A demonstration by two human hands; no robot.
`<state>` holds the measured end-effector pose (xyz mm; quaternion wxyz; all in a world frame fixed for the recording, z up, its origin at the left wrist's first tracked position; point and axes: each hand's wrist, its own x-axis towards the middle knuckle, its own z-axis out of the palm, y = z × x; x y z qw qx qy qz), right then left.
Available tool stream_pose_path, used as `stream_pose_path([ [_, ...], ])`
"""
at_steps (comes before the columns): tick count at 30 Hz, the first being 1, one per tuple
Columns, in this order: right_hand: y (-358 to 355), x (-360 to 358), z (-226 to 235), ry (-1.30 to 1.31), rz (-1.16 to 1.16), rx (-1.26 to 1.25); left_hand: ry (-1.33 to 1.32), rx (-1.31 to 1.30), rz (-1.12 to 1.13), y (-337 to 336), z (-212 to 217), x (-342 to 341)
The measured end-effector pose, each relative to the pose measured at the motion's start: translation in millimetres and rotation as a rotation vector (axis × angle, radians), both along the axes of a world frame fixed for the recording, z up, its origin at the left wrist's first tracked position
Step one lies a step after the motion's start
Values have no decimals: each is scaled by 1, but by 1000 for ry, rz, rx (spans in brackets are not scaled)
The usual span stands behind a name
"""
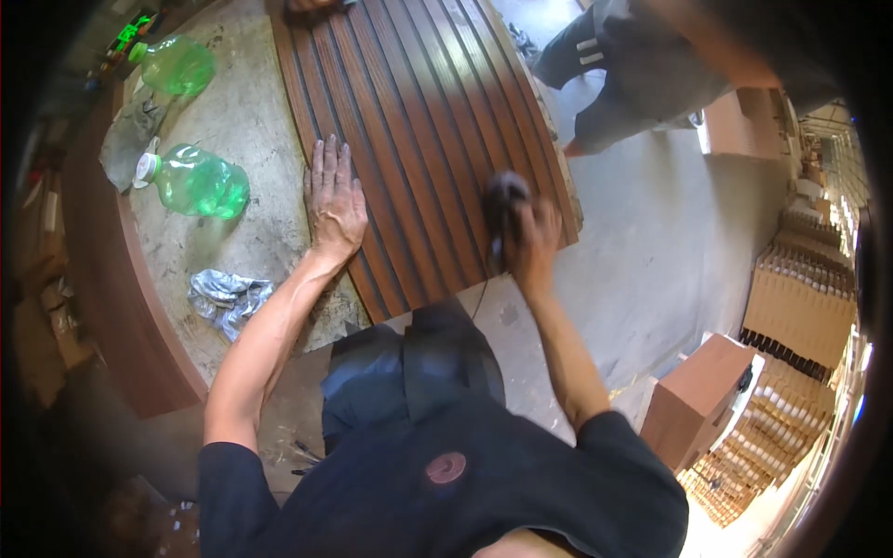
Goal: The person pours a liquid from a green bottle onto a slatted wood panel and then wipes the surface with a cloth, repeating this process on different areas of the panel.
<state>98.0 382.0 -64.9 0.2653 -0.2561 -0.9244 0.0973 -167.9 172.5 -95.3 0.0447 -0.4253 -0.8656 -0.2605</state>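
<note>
A brown slatted wood panel (409, 139) with dark grooves lies on the worktable in front of me. My left hand (337, 209) rests flat on its left edge, fingers stretched out and holding nothing. Over the panel's near right part, my right hand (535, 237) grips a dark rounded wad (505, 195). Motion blur smears it, so I cannot tell whether it is cloth or a pad. A thin cord hangs below the panel's near edge by that hand. At the panel's far end another person's hand (312, 6) shows in part.
Left of the panel, the worn table top (251, 121) bears two bottles of green liquid, a near one (205, 181) and a far one (177, 65), plus a crumpled stained rag (228, 298). Another person (633, 74) stands at the far right. A brown box-shaped piece (698, 400) and stacked boards (800, 288) stand right.
</note>
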Motion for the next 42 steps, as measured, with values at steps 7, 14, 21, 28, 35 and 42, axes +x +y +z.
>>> stream_pose_path([
  [7,119,-183,-12,111,-49,67,20,22,-97,12,1,-7],
  [14,28,-23,-20,-7,167,-127,86,-170,196,12,-11,21],
  [21,95,-83,-33,120,210,-14,66,-113,210,16,-8,25],
  [28,134,-134,-40,93,177,28,44,-31,135,41,-16,27],
  [35,55,11,6,-71,324,-196,70,-102,239,12,-5,28],
  [42,144,-134,-21,148,203,-69,80,-96,142,44,-14,25],
])
